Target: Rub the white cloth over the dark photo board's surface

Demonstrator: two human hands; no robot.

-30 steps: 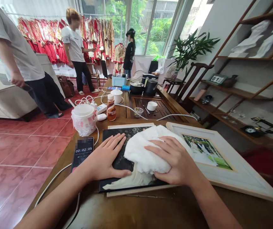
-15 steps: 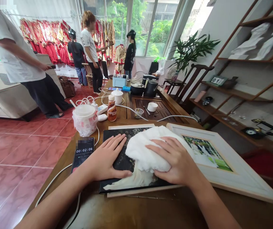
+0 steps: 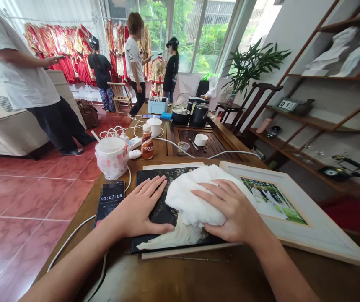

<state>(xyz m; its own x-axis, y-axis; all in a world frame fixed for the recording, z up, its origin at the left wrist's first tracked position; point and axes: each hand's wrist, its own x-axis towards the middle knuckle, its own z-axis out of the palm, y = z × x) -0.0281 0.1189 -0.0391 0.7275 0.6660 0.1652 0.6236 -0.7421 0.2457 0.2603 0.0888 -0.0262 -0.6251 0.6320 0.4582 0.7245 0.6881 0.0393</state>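
Observation:
A dark picture panel [image 3: 143,176] with a pale flowing dress printed on it lies on a light wooden board in front of me. My left hand [image 3: 135,205] rests flat on its left part, fingers stretched out, holding nothing. Bunched over the panel's right part is a fluffy white towel [image 3: 187,199]. My right hand [image 3: 234,212] grips the towel from the right, fingers over the top and thumb low at its near edge. The towel hides much of the panel beneath it.
Right of the panel lies a white photo frame [image 3: 288,242]. A phone [image 3: 108,199] with cable, a wrapped tub [image 3: 112,157] and a brown bottle [image 3: 147,144] stand left. Behind are a tea tray [image 3: 222,144] and pots [image 3: 199,114]. Several people stand beyond the table.
My hands and the towel look nearly the same. In the background, a person in a white T-shirt has moved right, and the person at left has raised a forearm.

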